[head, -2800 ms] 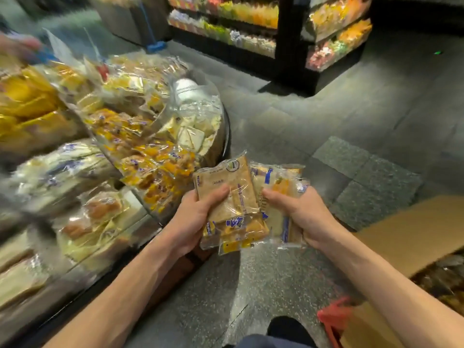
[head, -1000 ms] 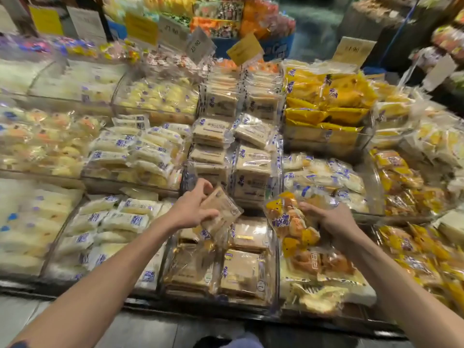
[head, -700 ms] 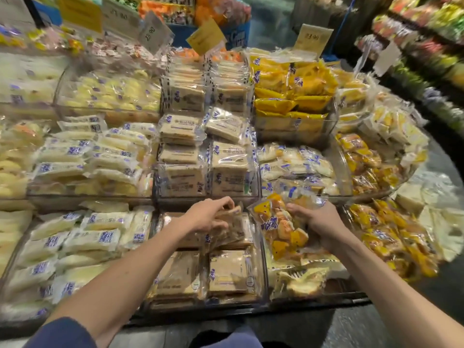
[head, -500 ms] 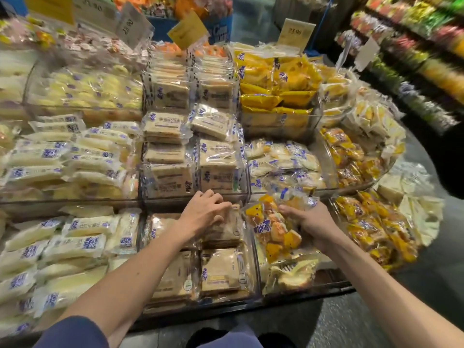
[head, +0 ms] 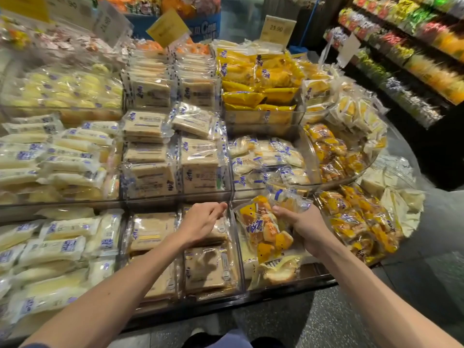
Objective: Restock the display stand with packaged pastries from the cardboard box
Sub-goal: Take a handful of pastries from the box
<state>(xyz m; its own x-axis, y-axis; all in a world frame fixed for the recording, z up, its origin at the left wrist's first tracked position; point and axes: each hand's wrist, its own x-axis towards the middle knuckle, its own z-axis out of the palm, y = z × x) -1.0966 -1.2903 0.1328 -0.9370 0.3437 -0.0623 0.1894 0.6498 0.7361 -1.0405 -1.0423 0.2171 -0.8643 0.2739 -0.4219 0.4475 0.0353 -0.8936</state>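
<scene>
From the head camera, your right hand point(head: 305, 226) grips a packet of yellow pastries point(head: 263, 232). It is a clear, crinkled wrapper with blue print, filled with orange-yellow chunks, some with darker browned faces. Your thumb lies across its upper edge and your fingers curl behind it. You hold it tilted above the front right compartment of the display stand point(head: 200, 307), on the stand's lowest tier. It is just over a pale pastry packet point(head: 281, 272) that lies there. A second clear wrapper point(head: 288, 195) with blue stripes shows at the top of the held one. Whether it is in your grip or lies on the stand, I cannot tell.

Your left hand point(head: 203, 222) hovers over the middle compartment of the stand's lowest tier. Its back faces the camera, and the fingers curl forward and down over a flat tan packet point(head: 218, 233). The fingertips are close to the wrapper, but whether they pinch it or merely hang above it cannot be made out. More tan slice packets point(head: 150, 232) fill that compartment.

The print on the wrappers is too blurred to read. The price cards point(head: 277, 27) at the stand's back are partly cut off by the top edge. The undersides of both hands are hidden. The stand's left end runs out of the frame, and both forearms are cut off at the bottom edge.
</scene>
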